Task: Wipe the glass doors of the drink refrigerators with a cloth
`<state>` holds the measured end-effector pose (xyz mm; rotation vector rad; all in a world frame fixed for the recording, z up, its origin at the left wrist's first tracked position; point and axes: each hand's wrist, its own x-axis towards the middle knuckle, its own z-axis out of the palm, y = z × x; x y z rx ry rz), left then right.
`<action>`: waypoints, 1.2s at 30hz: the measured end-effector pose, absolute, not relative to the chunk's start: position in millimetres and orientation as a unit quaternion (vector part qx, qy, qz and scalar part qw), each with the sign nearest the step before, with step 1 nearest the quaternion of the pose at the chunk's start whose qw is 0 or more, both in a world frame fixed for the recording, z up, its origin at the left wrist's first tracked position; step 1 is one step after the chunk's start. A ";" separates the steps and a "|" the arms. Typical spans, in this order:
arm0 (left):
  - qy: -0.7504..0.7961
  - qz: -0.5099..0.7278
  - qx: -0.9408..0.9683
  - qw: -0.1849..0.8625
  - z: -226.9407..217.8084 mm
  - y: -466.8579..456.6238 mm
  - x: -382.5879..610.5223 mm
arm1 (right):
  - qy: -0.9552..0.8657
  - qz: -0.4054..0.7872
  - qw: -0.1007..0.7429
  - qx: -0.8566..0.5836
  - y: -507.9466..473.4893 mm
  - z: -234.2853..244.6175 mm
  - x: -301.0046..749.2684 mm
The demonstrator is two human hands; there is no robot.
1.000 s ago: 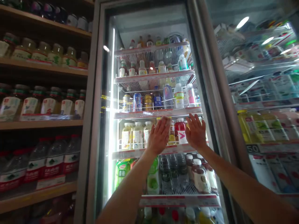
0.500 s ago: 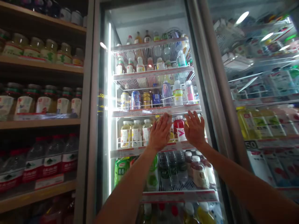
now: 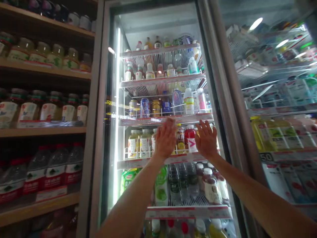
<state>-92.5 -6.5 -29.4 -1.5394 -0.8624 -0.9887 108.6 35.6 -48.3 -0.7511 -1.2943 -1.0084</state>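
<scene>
A tall drinks cooler fills the middle, lit from inside, with its dark frame edge running up just right of the right fingers. Beyond that edge a glass door shows more drinks under glare. Well left of the left fingers stand wooden shelves full of jars and water bottles.

Inside the cooler, one wire shelf edge runs just above the fingertips and a lower shelf edge crosses at wrist level, so both sets of fingers sit in front of the row between these two edges. Cans line the shelf above.

In the gap between the hands show a red bottle, just beside the right fingers, and a bottle with a yellow label next to the left fingers. Pale yellow bottles stand left of the left fingers.

The left hand is raised flat, fingers together and pointing up, holding nothing. The right hand is likewise flat, fingers spread, empty. Whether the palms press on glass cannot be told.
</scene>
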 end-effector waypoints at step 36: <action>-0.298 -0.351 -0.673 0.578 -83.8 -19.9 -126.2 | -0.558 -0.459 0.616 -0.313 37.8 -48.8 111.7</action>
